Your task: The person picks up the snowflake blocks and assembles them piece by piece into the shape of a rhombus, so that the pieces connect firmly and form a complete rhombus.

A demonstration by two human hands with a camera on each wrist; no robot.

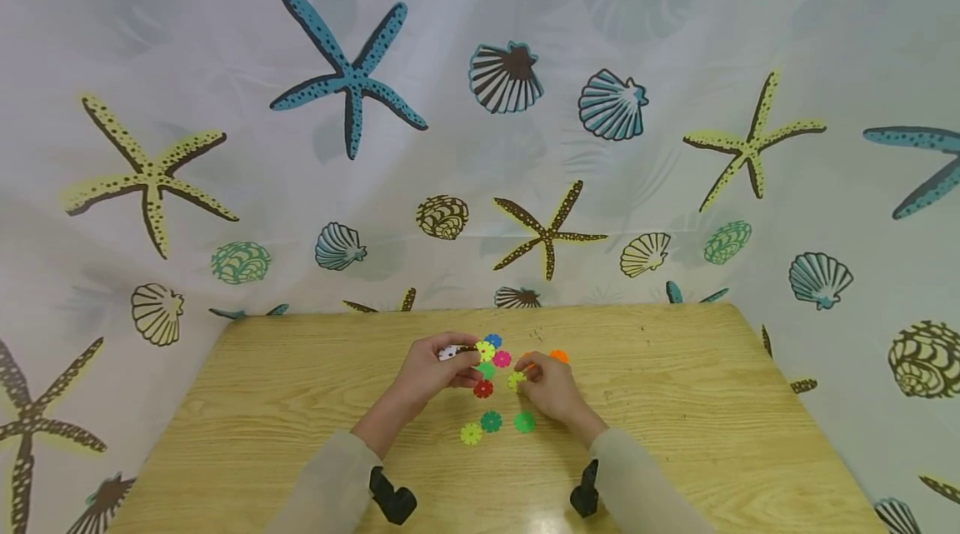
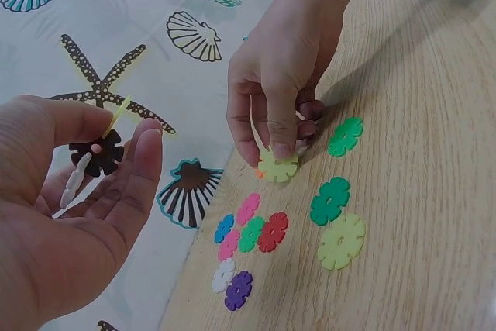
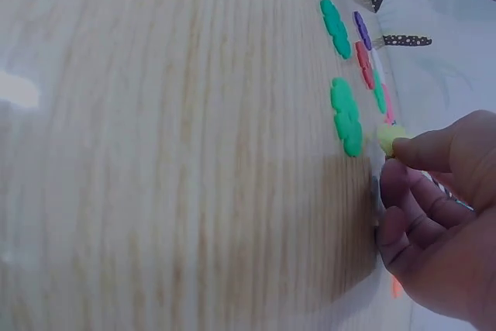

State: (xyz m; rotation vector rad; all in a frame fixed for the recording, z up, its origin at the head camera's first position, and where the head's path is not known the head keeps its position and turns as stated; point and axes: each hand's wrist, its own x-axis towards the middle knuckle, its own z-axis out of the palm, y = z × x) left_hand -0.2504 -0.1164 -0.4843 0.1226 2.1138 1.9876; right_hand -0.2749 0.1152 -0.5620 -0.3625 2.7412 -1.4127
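Note:
Raised above the table, my left hand (image 1: 427, 369) holds a small joined cluster of notched plastic discs. The left wrist view shows its dark disc (image 2: 108, 157), with a white disc (image 2: 74, 182) and a yellow disc (image 2: 118, 115) standing edge-on from it. A small pinkish spot shows near the dark disc's middle. To the right, my right hand (image 1: 557, 388) pinches a single yellow disc (image 2: 279, 167) between thumb and fingers, low by the tabletop. A bit of orange shows beside that disc's edge in the left wrist view.
Loose notched discs lie between and in front of the hands: red (image 2: 273, 232), purple (image 2: 239, 291), white (image 2: 223, 275), blue (image 2: 224, 228), several greens and pinks, and a yellow one (image 1: 471, 434). An orange disc (image 1: 558, 356) lies beyond the right hand. A patterned curtain (image 1: 480, 142) backs the wooden table (image 1: 300, 434).

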